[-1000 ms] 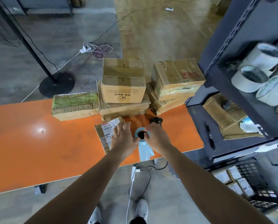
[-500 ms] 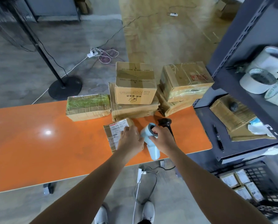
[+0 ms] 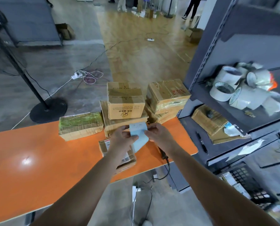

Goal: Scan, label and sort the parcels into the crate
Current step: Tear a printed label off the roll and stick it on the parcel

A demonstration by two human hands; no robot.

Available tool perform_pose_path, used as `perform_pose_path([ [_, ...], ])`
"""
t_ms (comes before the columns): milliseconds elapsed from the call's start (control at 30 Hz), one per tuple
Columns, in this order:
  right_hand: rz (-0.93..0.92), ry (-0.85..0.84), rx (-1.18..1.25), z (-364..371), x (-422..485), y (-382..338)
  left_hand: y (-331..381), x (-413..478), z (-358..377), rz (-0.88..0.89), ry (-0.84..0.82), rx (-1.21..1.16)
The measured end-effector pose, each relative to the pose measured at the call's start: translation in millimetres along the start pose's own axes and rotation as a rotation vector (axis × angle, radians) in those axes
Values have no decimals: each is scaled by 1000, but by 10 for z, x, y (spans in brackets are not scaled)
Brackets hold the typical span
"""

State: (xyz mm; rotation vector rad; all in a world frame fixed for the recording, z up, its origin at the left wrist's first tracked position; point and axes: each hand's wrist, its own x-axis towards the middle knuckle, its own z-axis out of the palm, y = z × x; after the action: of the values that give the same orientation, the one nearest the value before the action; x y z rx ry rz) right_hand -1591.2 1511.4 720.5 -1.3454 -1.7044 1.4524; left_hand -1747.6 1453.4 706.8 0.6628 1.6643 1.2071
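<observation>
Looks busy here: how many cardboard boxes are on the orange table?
6: left box; middle top box on middle bottom box; right top box on right bottom box; front box. Others may hide behind.

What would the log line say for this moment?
left hand: pinches blue label strip | right hand: pinches same strip | small parcel: on orange table

The left forearm [image 3: 87,185] and right forearm [image 3: 201,173] stretch forward, bare, converging on a blue label strip [image 3: 140,139]. The left hand [image 3: 121,139] pinches the strip's left edge with curled fingers; the right hand [image 3: 159,133] pinches its right edge.
</observation>
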Motion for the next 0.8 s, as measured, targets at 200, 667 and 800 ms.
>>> perform_pose_path([
  [200,-75,-13,47,112,-124,-133,17,-153,-163,111,-22,-17],
  [667,-211,47,-95,190,-273,-199,36,-290,-419,319,-100,207],
  [800,-202,82,-142,183,-267,-225,57,-294,-430,384,-110,255],
])
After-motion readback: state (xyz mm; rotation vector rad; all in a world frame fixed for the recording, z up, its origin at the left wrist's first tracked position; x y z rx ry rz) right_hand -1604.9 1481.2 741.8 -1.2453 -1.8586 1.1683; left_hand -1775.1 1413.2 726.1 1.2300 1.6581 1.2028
